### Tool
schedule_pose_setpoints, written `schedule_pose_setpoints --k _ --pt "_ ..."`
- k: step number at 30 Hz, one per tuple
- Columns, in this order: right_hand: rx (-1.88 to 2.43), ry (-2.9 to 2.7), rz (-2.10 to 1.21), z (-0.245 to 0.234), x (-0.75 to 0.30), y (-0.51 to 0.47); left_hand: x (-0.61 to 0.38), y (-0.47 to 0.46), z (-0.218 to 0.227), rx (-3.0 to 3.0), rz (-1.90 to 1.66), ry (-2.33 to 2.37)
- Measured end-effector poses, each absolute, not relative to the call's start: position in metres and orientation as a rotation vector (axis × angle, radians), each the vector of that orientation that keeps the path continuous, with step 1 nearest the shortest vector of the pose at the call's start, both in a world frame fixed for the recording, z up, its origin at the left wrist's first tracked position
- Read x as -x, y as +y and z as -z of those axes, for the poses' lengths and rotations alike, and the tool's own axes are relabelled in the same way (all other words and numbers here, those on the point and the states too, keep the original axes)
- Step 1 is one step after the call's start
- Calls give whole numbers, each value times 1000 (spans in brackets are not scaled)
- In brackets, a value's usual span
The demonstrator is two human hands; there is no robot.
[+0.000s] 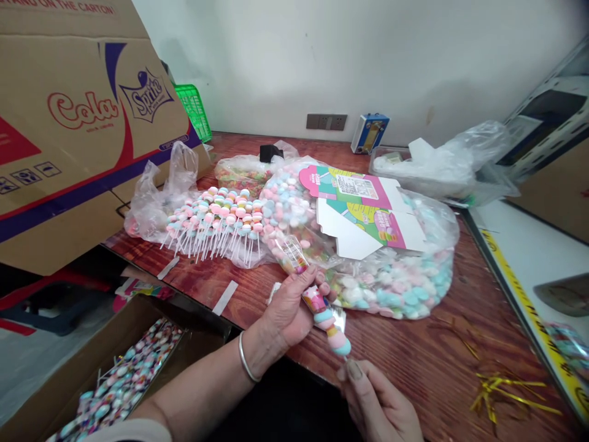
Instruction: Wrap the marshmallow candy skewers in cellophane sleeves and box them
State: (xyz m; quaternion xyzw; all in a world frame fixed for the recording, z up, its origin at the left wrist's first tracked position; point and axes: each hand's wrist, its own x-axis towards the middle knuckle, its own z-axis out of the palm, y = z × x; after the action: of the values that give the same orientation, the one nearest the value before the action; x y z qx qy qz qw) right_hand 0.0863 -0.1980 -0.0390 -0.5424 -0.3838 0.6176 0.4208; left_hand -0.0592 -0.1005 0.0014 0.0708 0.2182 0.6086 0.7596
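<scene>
My left hand (294, 310), with a silver bangle at its wrist, is closed on a clear printed wrapper (315, 299). A printed plastic piece (291, 253) sticks out beyond the thumb; whether it is the same wrapper I cannot tell. The upper part of a candy lollipop (338, 342) with stacked blue, pink and yellow pieces sits at the wrapper's mouth. My right hand (375, 393) pinches the lollipop's white stick below the candy. Beyond the left hand, many unwrapped lollipops (223, 218) lie piled on plastic, sticks toward me.
A big bag of pastel candies (405, 288) bears a flattened printed box (354, 215). Gold twist ties (494, 393) lie at right on the wooden table (460, 344). An open carton of wrapped candies (124, 374) stands below left. A Cola/Sprite carton (83, 159) rises at left.
</scene>
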Motion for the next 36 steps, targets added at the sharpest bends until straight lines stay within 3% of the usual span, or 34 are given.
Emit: schedule_pose_setpoints --k 5,14,16,24,28,31,36 --pt "1339 -964 -1467 30 -78 -195 54 -101 -1 -170 -1360 515" --pt "1402 -1621 -618 41 -86 -188 52 -99 5 -152 -1349 548" --pt "1408 -1637 -700 41 -86 -188 53 -99 7 -161 -1344 536" --pt "1335 -1002 -1630 34 -79 -186 55 -99 7 -147 -1297 477" --pt "1250 -903 -1765 38 -76 -185 52 -99 5 -129 -1258 507" --pt "1300 -1136 -1486 41 -76 -183 51 -99 6 -121 -1246 541" --pt "1278 -1737 -397 54 -83 -179 50 -98 9 -124 -1283 525"
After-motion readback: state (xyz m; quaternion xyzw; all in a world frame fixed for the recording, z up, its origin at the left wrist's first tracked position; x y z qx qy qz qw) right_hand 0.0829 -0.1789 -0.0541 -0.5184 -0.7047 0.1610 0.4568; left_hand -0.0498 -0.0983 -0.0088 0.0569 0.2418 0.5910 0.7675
